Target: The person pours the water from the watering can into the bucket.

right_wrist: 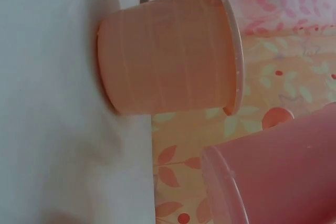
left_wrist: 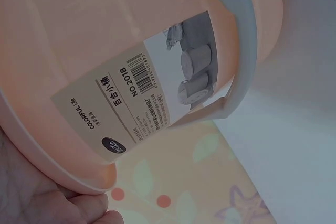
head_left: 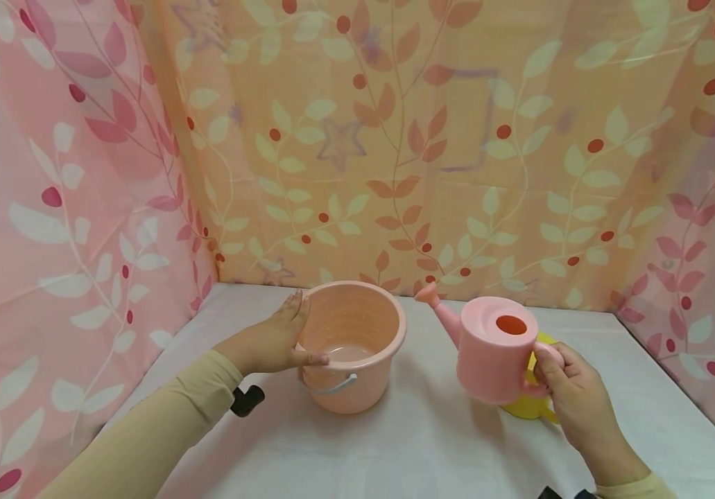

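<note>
A peach plastic bucket (head_left: 347, 384) stands upright on the table, with its pale handle (head_left: 332, 388) hanging down at the front. My left hand (head_left: 276, 339) rests on the left side of its rim, fingers and thumb extended. The left wrist view shows a printed label (left_wrist: 136, 85) on the bucket's side. By its handle, my right hand (head_left: 575, 402) grips a pink watering can (head_left: 494, 360), held up right of the bucket with the spout (head_left: 447, 322) pointing left towards it. Part of the pink can's body (right_wrist: 278, 166) fills the lower right of the right wrist view.
A yellow object (head_left: 522, 407) stands on the table behind the pink can, mostly hidden by it. The white table (head_left: 394, 457) is enclosed by leaf-patterned cloth (head_left: 394, 138) at the back and pink cloth (head_left: 51, 242) along the left side.
</note>
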